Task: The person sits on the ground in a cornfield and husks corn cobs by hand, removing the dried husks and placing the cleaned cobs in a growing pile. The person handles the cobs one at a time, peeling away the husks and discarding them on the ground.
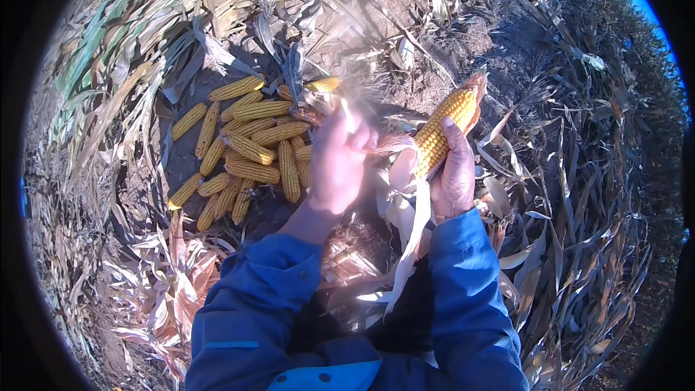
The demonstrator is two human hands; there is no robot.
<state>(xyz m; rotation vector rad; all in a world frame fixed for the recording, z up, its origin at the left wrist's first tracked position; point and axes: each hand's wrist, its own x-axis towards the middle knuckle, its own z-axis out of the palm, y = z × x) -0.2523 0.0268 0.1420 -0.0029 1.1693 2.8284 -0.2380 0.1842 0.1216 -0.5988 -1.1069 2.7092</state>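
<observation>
An ear of corn [446,122] with exposed yellow kernels is held in my right hand [456,179], thumb lying along its side. Peeled pale husk [411,212] hangs from the ear's lower end, and a reddish-brown strip of husk clings near the tip. My left hand [341,157] is motion-blurred to the left of the ear, fingers curled; whether it grips any silk or husk is unclear. Wispy corn silk [399,144] shows between that hand and the ear. Beyond my left hand lies a pile of husked corn ears [248,147], partly hidden by it.
Dry corn stalks and leaves [136,54] cover the ground at the upper left, with more dry stalks [575,184] along the right. Loose husks [176,296] are heaped at the lower left. Bare soil [404,5] shows at the top.
</observation>
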